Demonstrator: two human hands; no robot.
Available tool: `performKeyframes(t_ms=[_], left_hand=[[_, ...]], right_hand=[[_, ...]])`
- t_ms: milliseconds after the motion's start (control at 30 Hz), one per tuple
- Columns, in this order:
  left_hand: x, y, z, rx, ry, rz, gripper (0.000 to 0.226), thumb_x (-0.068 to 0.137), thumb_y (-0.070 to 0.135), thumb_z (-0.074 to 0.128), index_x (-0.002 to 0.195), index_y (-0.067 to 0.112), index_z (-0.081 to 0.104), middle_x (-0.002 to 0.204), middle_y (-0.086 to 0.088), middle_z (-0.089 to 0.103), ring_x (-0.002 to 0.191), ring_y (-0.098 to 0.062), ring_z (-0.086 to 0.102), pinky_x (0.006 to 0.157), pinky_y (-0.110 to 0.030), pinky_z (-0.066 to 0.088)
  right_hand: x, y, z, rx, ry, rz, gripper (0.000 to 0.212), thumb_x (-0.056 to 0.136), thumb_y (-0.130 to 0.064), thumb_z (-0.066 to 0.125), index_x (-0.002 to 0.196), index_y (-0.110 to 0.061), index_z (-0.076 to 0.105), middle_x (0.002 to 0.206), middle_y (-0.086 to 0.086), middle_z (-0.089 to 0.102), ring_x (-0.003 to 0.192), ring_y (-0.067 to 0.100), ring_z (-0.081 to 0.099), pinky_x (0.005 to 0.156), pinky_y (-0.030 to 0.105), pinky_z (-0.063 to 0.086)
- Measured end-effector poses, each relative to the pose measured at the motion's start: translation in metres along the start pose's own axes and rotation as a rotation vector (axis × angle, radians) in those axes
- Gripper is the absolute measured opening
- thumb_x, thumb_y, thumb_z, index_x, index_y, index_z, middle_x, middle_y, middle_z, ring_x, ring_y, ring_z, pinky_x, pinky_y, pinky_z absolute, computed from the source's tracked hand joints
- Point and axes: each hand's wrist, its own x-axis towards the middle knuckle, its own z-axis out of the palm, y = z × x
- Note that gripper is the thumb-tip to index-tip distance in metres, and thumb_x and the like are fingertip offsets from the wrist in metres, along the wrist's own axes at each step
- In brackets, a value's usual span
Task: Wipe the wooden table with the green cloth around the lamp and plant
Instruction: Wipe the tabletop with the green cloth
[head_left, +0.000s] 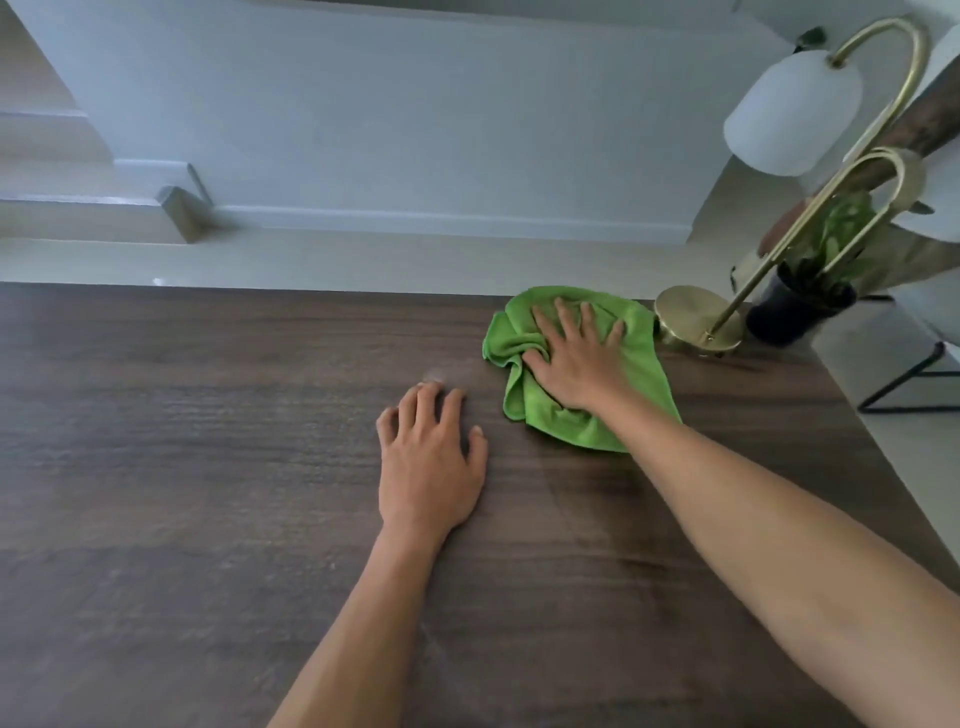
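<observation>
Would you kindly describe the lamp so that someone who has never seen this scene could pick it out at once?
Take the dark wooden table and follow it to its far right corner, just past the green cloth under the right hand. The lamp stands there on a round brass base. Its looping brass stem and white shade set it apart from the dark-potted plant beside it.

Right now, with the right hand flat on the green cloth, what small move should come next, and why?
Probably sweep the crumpled green cloth rightward around the round brass lamp base. The right hand presses it flat beside that base; dark wooden table near the black-potted plant lies just beyond.
</observation>
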Motion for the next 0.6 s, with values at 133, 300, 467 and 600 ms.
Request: performKeyframes(t_ms=[133,300,467,600], left_hand=[[-0.005,-0.009,0.0,-0.116,-0.002,0.0,0.04,0.092,0.035,0.051,0.128,0.018,0.056,0.139,0.0,0.05,0.135,-0.019,0.039,0.111,-0.038,0.028],[-0.011,-0.055,-0.019,0.011,-0.011,0.057,0.043,0.092,0.039,0.045,0.128,0.018,0.055,0.14,-0.001,0.05,0.133,-0.02,0.042,0.105,-0.038,0.033],[-0.011,-0.087,-0.029,0.018,-0.007,-0.042,0.051,0.092,0.044,0.039,0.134,0.018,0.052,0.145,-0.002,0.047,0.138,-0.021,0.036,0.111,-0.04,0.024],[-0.01,-0.081,-0.029,0.041,-0.023,-0.053,0.05,0.094,0.043,0.04,0.138,0.019,0.047,0.146,-0.001,0.044,0.14,-0.019,0.031,0.113,-0.039,0.02]], right_hand=[[0.037,-0.026,-0.008,0.043,-0.026,0.025,0.071,0.093,-0.067,0.011,0.156,-0.033,0.004,0.165,-0.003,-0.003,0.151,0.033,-0.006,0.113,0.07,-0.002],[-0.039,-0.044,0.005,0.025,0.023,-0.254,0.072,0.092,-0.064,0.013,0.156,-0.03,0.002,0.165,-0.005,-0.007,0.151,0.031,-0.009,0.115,0.067,-0.001],[-0.118,-0.012,0.012,0.119,-0.04,-0.389,0.072,0.083,-0.055,0.017,0.152,-0.034,0.017,0.163,-0.012,0.0,0.15,0.021,-0.014,0.114,0.066,-0.011],[-0.051,-0.015,-0.018,0.333,-0.067,-0.241,0.063,0.08,-0.043,0.025,0.139,-0.023,0.038,0.154,-0.002,0.022,0.148,0.025,0.015,0.11,0.073,-0.005]])
